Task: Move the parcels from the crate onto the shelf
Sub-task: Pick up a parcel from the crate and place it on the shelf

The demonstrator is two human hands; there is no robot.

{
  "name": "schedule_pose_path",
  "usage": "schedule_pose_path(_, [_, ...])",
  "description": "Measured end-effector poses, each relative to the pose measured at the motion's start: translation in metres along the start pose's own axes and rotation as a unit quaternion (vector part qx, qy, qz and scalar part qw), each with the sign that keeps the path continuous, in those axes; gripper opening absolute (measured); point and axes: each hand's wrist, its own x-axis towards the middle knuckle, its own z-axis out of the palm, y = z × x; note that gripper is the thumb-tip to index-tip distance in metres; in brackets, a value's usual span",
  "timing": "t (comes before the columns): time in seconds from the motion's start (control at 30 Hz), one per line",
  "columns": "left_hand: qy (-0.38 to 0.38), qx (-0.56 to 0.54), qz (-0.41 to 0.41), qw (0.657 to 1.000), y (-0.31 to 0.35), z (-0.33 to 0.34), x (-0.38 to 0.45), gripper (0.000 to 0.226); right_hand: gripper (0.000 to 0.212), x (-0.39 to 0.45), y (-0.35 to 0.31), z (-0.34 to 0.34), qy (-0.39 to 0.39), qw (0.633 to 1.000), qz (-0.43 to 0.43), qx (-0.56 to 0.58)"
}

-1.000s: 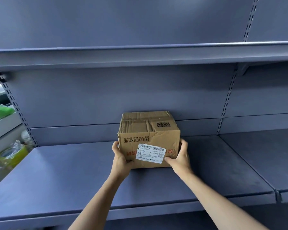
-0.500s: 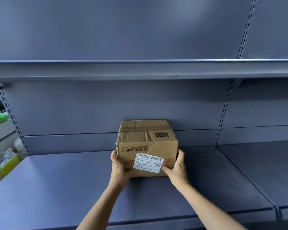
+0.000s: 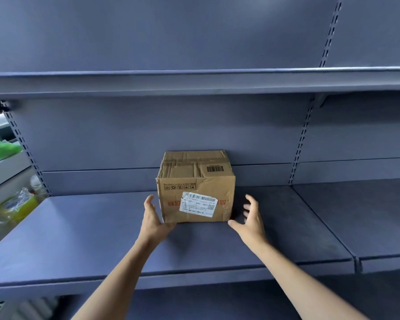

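Now parcel (image 3: 195, 188) sits between spread fingers (image 3: 252, 202)

Brown cardboard on the parcel (image 3: 195, 185), creased and taped in a glossier tan across its top, sitting between the left hand (image 3: 154, 218) and the right hand (image 3: 252, 219). A black barcode (image 3: 215, 168) on the top, above the right hand's side. White label (image 3: 198, 204) on the front face with fine black print and bar stripes, red lettering peeking out either side of it. Slate blue on the shelf (image 3: 90, 232) under both hands. Far off past the left hand, a bright green blur (image 3: 0, 146) and something yellow-green (image 3: 16, 204) in clear wrap.
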Motion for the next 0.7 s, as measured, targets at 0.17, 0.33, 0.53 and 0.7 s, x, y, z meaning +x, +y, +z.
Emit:
schedule_pose_path(0.17, [0.004,0.061,0.001,0.998,0.011,0.0,-0.043,0.089,0.086,-0.03,0.009,-0.04,-0.025,1.0,0.011,-0.008])
schedule_pose_path(0.33, [0.02,0.108,0.023,0.994,0.032,0.019,-0.114,0.089,0.084,-0.07,0.017,-0.088,-0.057,0.998,0.006,-0.027])
schedule_pose_path(0.53, [0.041,0.093,0.014,0.995,0.032,0.054,-0.217,0.087,0.08,-0.129,0.04,-0.151,-0.086,0.996,-0.013,-0.036])
schedule_pose_path(0.7, [0.014,0.079,-0.033,0.996,0.009,0.097,-0.283,0.087,0.082,-0.18,0.077,-0.188,-0.087,0.995,0.008,-0.037])
